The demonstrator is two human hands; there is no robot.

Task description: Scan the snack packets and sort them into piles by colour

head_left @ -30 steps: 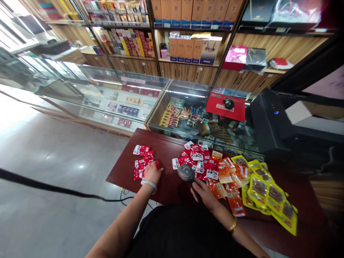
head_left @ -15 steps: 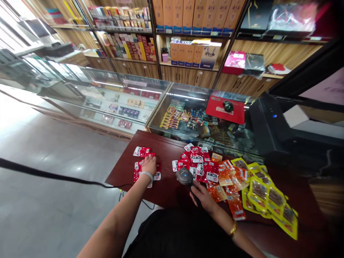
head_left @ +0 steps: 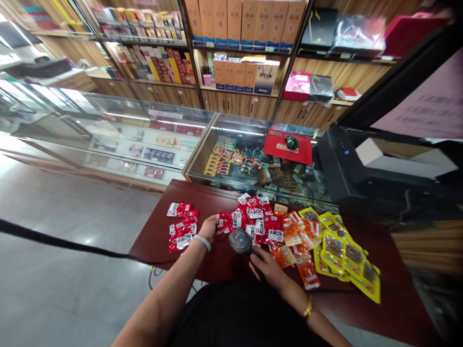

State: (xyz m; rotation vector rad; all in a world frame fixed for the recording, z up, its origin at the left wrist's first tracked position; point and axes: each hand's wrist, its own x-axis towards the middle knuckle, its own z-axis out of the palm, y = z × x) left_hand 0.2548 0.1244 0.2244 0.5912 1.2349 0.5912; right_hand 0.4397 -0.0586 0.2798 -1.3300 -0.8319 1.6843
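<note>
My left hand point(head_left: 210, 228) pinches the left end of a red and white snack packet point(head_left: 229, 220), held at the edge of a heap of similar packets point(head_left: 258, 212). In my right hand point(head_left: 265, 264) is a dark handheld barcode scanner point(head_left: 240, 240) with a small blue light, its head just in front of the held packet. Farther left, a smaller group of red packets point(head_left: 183, 231) lies on the dark red-brown table point(head_left: 213, 260). Orange packets point(head_left: 306, 266) adjoin the heap on the right, and yellow packets point(head_left: 334, 246) overlap beyond them.
A glass display counter point(head_left: 231, 126) runs along the table's far edge, with a red mat point(head_left: 280, 144) and a mouse point(head_left: 291, 141) on top. At right stands a black machine point(head_left: 336, 159) beside an open white box point(head_left: 401, 156). A black cable point(head_left: 90, 245) crosses at left.
My left hand has moved right from the small group of red packets to the heap and taken hold of a packet there. My right hand still holds the scanner. The view has shifted slightly.
</note>
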